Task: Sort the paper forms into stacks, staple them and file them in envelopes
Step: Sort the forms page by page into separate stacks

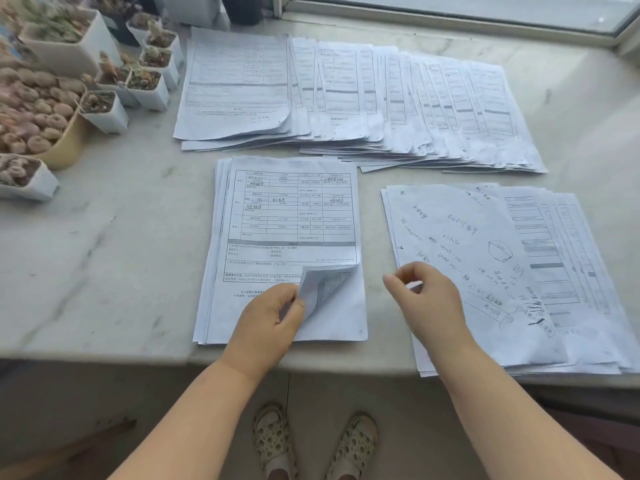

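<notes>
— Nearest? Spotted sandals (313, 441) down on the floor, below the tabletop (104, 244) edge.

— And on the tabletop? Left hand (268, 322) at the near edge, fingers (294, 303) pinching the lower right corner of the top form (291, 209), curling it up off the middle stack (207, 289). Printed table with handwriting on that sheet.

— Right hand (429, 299)? Just right of the middle stack, over the left edge of the right stack (519, 271); fingers loosely curled with thumb and forefinger near each other, grasping nothing visible.

— Right stack? Fanned slightly, top sheet covered in handwritten notes and a small sketch of a bowl, printed forms showing beneath on the right. Near edge overhanging the tabletop rim.

— Farther? Wide fanned spread of forms (346, 98) across the far middle, overlapping left to right.

— Left side? White pots of succulents (145, 81), a yellow bowl (65, 143) of rounded plants near them. Window frame (450, 19) along the far edge.
</notes>
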### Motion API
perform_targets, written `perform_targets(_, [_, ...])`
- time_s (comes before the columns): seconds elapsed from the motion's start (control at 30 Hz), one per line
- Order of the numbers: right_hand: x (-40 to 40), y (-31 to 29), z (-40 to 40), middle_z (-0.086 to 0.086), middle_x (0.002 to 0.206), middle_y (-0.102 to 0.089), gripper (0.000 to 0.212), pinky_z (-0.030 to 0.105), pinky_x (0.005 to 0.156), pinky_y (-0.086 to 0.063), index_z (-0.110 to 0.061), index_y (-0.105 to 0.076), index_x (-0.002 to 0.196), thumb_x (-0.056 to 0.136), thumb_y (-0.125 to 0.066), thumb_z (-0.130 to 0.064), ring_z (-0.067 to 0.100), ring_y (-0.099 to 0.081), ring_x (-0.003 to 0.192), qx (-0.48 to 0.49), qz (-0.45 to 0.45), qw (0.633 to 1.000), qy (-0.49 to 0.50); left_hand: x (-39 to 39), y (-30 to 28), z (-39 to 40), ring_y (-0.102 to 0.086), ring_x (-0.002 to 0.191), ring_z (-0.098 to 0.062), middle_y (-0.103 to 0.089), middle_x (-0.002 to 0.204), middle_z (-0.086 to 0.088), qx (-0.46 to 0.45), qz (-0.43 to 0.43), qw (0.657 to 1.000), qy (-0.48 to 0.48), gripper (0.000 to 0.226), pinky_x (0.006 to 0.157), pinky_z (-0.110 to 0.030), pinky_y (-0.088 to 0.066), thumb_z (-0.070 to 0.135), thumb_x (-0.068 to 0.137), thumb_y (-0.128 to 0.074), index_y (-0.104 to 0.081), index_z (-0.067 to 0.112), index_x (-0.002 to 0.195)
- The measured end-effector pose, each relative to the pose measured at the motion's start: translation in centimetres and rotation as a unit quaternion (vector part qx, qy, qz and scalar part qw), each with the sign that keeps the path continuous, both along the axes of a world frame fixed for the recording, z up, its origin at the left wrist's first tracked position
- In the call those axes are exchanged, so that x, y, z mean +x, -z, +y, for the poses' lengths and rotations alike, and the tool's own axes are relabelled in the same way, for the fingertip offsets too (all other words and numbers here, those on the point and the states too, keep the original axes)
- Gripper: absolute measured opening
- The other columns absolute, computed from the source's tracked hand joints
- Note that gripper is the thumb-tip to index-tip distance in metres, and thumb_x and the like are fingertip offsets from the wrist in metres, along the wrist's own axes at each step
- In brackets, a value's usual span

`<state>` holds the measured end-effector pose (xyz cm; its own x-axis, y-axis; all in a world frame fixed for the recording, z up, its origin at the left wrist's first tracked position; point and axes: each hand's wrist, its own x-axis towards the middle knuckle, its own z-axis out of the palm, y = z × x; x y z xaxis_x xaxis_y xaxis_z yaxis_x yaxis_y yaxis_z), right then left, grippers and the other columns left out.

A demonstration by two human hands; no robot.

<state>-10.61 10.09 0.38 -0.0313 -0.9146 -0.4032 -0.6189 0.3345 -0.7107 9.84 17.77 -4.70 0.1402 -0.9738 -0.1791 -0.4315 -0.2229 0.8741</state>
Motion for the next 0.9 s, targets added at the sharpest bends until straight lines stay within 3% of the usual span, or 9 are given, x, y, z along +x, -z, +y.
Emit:
perform_targets(0.1, [0.8,-1.3,-1.1,0.011,0.088,-0.073,0.04,0.029,0.063,-0.056,-0.008,-0.068,0.096,0.097,-0.052,-0.045,0.016,-0.069,0.066,0.224,-0.206,0.951,0.059,-0.5,-0.7,0.2,-0.041,0.063,-0.002,-0.043,0.062,0.013,0.025,0.053,0.998,-0.009,0.032,0.061,-0.018,-0.032,0.051,0.078,-0.041,-0.047,0.024,0.064])
perform_targets(0.2, [3.0,-0.3,-0.7,0.011,0.096,-0.075,0.05,0.039,0.076,-0.06,-0.012,-0.069,0.107,0.084,-0.062,-0.056,0.028,-0.073,0.084,0.366,-0.188,0.911,0.018,-0.7,-1.5,0.6,-0.055,0.101,0.01,-0.063,0.103,0.023,0.084,0.078,0.993,0.017,0.044,0.088,-0.007,-0.036,0.066,0.076,-0.039,-0.072,0.037,0.069])
perform_targets(0.3, [3.6,0.8,-0.6,0.001,0.094,-0.067,0.018,0.031,0.068,-0.057,-0.015,-0.063,0.089,0.083,-0.049,-0.008,0.022,-0.065,0.081,0.244,-0.058,0.964,-0.084,-0.9,-3.4,0.3,-0.051,0.109,0.015,-0.063,0.112,0.027,0.096,0.059,0.993,-0.015,0.033,0.099,-0.015,-0.038,0.063,0.076,-0.051,-0.074,0.04,0.074])
perform_targets(0.37, [2.5,-0.6,-1.1,-0.009,0.072,-0.047,0.027,0.013,0.048,-0.03,-0.02,-0.043,0.069,0.085,-0.039,0.001,0.008,-0.041,0.062,0.152,-0.011,0.979,-0.135,-1.0,-5.4,-0.1,-0.052,0.109,0.014,-0.063,0.107,0.033,0.042,0.017,0.997,-0.07,0.014,0.095,-0.011,-0.039,0.046,0.088,-0.061,-0.072,0.042,0.08])
perform_targets(0.43, [0.4,-2.8,-1.4,-0.01,0.055,-0.043,0.036,0.014,0.043,-0.027,-0.022,-0.035,0.061,0.087,-0.04,0.002,0.003,-0.031,0.051,0.091,-0.04,0.984,-0.151,-1.1,-7.9,-0.9,-0.055,0.109,0.01,-0.062,0.109,0.031,-0.062,-0.039,0.991,-0.109,0.014,0.09,-0.002,-0.037,0.041,0.092,-0.059,-0.071,0.039,0.086])
perform_targets(0.53, [-3.2,-6.0,-3.1,-0.017,0.066,-0.069,0.035,0.016,0.061,-0.044,-0.021,-0.065,0.073,0.089,-0.046,0.004,0.006,-0.06,0.064,0.078,-0.179,0.976,-0.093,-1.0,-11.7,-2.9,-0.053,0.115,0.008,-0.061,0.117,0.024,-0.198,-0.1,0.966,-0.13,0.025,0.096,-0.004,-0.035,0.046,0.088,-0.048,-0.069,0.033,0.095])
perform_targets(0.63, [-5.8,-7.9,-6.9,0.001,0.083,-0.075,0.028,0.035,0.069,-0.047,-0.013,-0.072,0.098,0.094,-0.05,0.004,0.024,-0.065,0.078,0.088,-0.309,0.946,0.052,-0.5,-13.4,-5.6,-0.052,0.121,0.001,-0.06,0.122,0.019,-0.25,-0.096,0.952,-0.148,0.029,0.103,-0.01,-0.034,0.041,0.089,-0.047,-0.066,0.027,0.105])
perform_targets(0.8, [-6.8,-9.9,-15.3,-0.004,0.063,-0.071,0.025,0.02,0.048,-0.055,-0.015,-0.059,0.086,0.098,-0.045,0.001,0.006,-0.068,0.053,0.075,-0.487,0.824,0.279,1.5,-11.5,-10.5,-0.049,0.118,0.009,-0.056,0.123,0.026,-0.201,-0.092,0.963,-0.156,0.028,0.1,-0.004,-0.031,0.045,0.082,-0.049,-0.062,0.036,0.105])
perform_targets(0.9, [-5.1,-9.3,-19.4,-0.003,0.065,-0.071,0.022,0.018,0.048,-0.053,-0.014,-0.061,0.087,0.098,-0.047,-0.001,0.006,-0.066,0.053,0.067,-0.521,0.795,0.303,3.4,-9.3,-14.1,-0.048,0.116,0.009,-0.056,0.119,0.028,-0.161,-0.101,0.97,-0.153,0.026,0.097,-0.002,-0.03,0.036,0.082,-0.055,-0.058,0.041,0.107])
